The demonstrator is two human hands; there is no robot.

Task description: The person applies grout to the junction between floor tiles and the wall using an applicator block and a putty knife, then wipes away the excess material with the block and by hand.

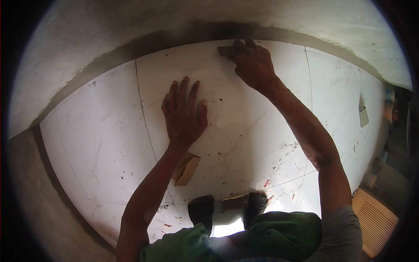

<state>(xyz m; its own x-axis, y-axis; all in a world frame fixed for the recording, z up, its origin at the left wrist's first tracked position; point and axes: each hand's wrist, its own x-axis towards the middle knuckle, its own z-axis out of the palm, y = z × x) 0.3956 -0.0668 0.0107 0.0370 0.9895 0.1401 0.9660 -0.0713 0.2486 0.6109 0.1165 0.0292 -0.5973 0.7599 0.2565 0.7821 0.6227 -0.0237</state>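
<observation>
Nearest the body, 2 dark shoes (201, 208) stand on the white tile (235, 144). Beyond them a brown scrap (188, 171) lies beside the left forearm, partly hidden by it. Farther out, the left hand (184, 115) is empty, palm down and fingers spread over the tile; whether it bears weight, I cannot tell. Farthest is the right hand (255, 65), its fingers closed on a small dark piece (224, 51). The piece juts left from the fingertips, its visible long side running roughly left to right, near the tile's far edge and the dark strip (192, 34) under the wall (144, 19). The left hand lies nearer the body, to the piece's left, well apart from it.
</observation>
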